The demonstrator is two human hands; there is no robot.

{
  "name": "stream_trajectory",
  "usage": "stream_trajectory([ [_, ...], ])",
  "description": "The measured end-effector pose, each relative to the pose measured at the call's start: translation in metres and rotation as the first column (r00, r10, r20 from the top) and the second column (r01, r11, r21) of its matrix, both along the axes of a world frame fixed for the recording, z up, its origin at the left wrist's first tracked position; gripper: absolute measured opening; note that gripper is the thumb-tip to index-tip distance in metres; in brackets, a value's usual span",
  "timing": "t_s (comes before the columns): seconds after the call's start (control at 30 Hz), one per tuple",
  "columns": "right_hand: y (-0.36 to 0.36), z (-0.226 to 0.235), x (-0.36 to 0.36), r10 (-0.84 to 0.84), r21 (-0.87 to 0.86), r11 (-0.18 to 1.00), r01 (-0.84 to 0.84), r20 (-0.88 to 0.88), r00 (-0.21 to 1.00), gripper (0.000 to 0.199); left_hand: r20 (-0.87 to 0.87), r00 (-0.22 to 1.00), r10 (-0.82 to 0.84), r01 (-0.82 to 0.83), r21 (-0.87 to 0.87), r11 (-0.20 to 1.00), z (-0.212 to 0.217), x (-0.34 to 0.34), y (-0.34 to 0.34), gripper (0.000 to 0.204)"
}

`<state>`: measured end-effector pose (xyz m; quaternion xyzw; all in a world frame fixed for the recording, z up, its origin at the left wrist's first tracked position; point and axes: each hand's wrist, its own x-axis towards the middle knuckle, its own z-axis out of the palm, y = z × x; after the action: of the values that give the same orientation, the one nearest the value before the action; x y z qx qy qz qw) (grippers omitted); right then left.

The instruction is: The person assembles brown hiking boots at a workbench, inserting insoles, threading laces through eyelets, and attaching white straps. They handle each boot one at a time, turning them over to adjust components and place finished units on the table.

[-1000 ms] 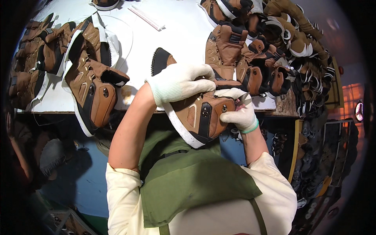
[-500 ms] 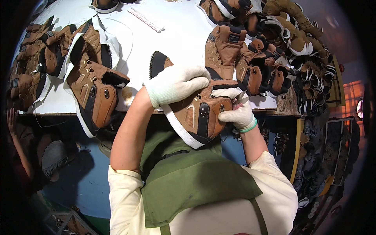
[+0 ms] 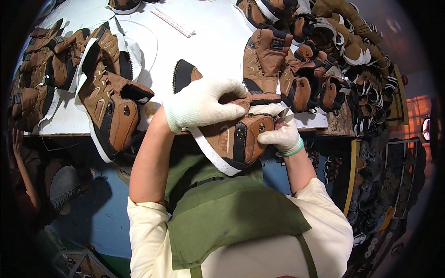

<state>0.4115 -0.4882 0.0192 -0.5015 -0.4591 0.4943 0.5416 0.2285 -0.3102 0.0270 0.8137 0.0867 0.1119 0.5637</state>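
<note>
A brown and black shoe [image 3: 227,139] with a white sole is tilted at the table's front edge, its heel end toward me and its dark toe [image 3: 184,76] pointing away. My left hand [image 3: 206,104], in a white knitted glove, lies over the side of the shoe, thumb and fingers parted around its opening. My gloved right hand [image 3: 283,134] is closed at the heel side, thumb pressed on the brown heel panel. Between its fingers pokes a small pointed metal blade [image 3: 286,112]; the rest of that tool is hidden.
Several similar shoes [image 3: 109,106] stand on the white table [image 3: 208,41] at left, some with white paper. More shoes [image 3: 266,55] are piled at right. A ruler-like strip [image 3: 172,22] lies at the back. Another person's arm [image 3: 25,169] shows at far left.
My left hand has shifted slightly left on the shoe, and its thumb and fingers have spread apart. The shoe has tilted a little; my right hand stays nearly where it was.
</note>
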Motion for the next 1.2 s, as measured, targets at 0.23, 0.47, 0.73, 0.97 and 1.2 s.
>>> stream_trajectory([
  [0.23, 0.004, -0.004, 0.0, 0.019, 0.018, 1.0, -0.019, 0.0, 1.0, 0.055, -0.008, 0.999, 0.037, -0.036, 0.041, 0.998, 0.004, -0.002, -0.003, 0.057],
  [0.47, 0.006, -0.004, 0.003, 0.045, 0.024, 0.999, -0.044, -0.033, 0.998, 0.052, -0.067, 0.992, 0.103, -0.103, 0.008, 0.995, 0.012, 0.0, -0.008, 0.052],
  [0.73, 0.007, -0.007, -0.003, 0.012, 0.046, 0.999, -0.007, -0.101, 0.995, 0.05, -0.056, 0.985, 0.162, -0.165, -0.058, 0.985, -0.001, 0.007, -0.008, 0.035],
  [0.97, 0.006, -0.011, 0.0, -0.005, 0.048, 0.999, 0.01, -0.097, 0.995, 0.05, -0.098, 0.988, 0.122, -0.129, -0.068, 0.989, -0.002, 0.01, -0.006, 0.03],
  [1.2, 0.007, -0.011, 0.002, 0.014, 0.032, 0.999, -0.012, -0.06, 0.998, 0.053, -0.042, 0.992, 0.118, -0.12, -0.061, 0.991, -0.004, 0.01, -0.006, 0.029],
])
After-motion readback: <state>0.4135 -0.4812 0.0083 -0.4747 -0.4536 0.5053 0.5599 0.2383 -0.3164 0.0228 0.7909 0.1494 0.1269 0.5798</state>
